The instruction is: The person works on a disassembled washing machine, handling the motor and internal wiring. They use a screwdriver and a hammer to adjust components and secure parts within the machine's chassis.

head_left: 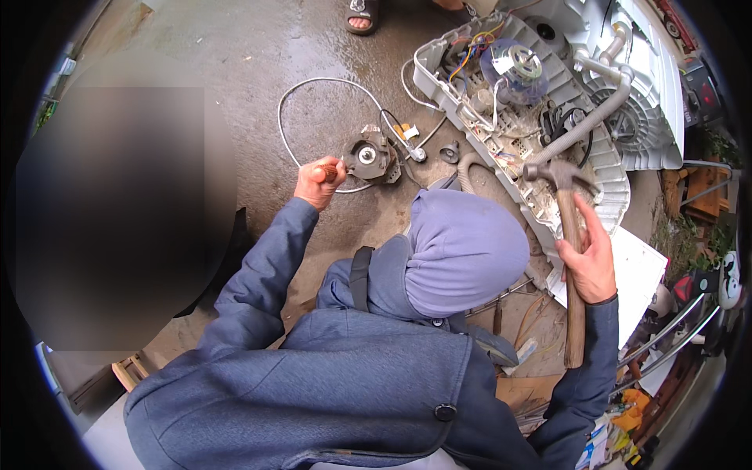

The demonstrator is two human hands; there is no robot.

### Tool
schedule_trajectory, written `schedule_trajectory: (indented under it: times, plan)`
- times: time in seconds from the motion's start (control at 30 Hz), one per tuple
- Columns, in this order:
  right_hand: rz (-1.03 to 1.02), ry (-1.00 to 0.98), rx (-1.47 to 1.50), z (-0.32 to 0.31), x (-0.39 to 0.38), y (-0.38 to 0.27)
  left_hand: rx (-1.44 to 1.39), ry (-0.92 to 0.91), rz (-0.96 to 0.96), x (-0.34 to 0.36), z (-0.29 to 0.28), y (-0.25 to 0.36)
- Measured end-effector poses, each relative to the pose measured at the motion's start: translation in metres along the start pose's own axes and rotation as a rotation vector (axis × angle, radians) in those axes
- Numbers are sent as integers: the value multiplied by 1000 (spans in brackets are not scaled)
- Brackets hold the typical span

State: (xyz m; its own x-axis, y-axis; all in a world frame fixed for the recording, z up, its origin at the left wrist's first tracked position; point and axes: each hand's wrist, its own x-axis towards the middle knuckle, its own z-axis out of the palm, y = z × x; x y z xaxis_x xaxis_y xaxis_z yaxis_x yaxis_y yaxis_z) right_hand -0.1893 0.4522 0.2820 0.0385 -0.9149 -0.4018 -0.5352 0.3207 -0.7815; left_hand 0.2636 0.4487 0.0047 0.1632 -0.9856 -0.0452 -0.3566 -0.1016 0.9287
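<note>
My left hand (315,186) is closed around the orange-brown handle of what looks like a screwdriver (330,171). Its tip points toward a dark, grimy motor-like part (371,163) on the wet ground, with a pale round shaft at its centre; whether they touch I cannot tell. On the right, my right hand (594,262) grips a claw hammer (575,325) by its wooden handle, head upward. The hammer is held apart from the motor part, over the edge of a large grey plastic appliance base (509,168).
A grey hose (280,117) loops behind the motor part. Beside it lies a small dark round fitting (450,152). The appliance base holds wires, a clear disc (514,70) and a grey pipe (591,119). A sandalled foot (360,17) stands at the far edge.
</note>
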Motion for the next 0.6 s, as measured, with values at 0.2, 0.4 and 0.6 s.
schedule_trajectory:
  times: [0.2, 0.4, 0.6]
  plan:
    - [-519, -216, -313, 25, 48, -100, -24, 20, -20, -1, 3, 3]
    - [-1139, -219, -721, 124, 70, -112, -111, 25, 63, 10, 11, -6]
    - [-1121, -176, -912, 162, 82, -116, -155, 23, 61, 9, 11, -8]
